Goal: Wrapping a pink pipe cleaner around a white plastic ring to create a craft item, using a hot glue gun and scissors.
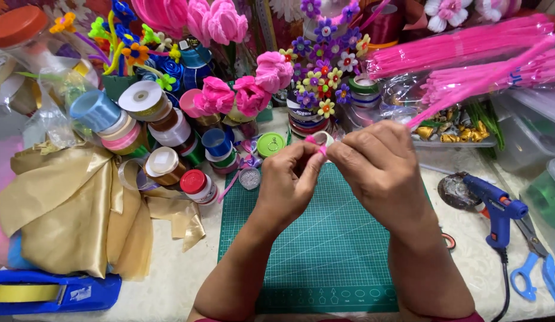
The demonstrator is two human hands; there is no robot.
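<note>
Two hands on one pink pipe cleaner, above one green cutting mat.

Single head-worn view, looking steeply down and forward from above the person's chest. Close in: left hand and right hand near frame centre, forearms entering from the bottom edge. Green gridded cutting mat directly below, square to the lens. Faces toward a crowded far table edge along the top. No second view.
</note>
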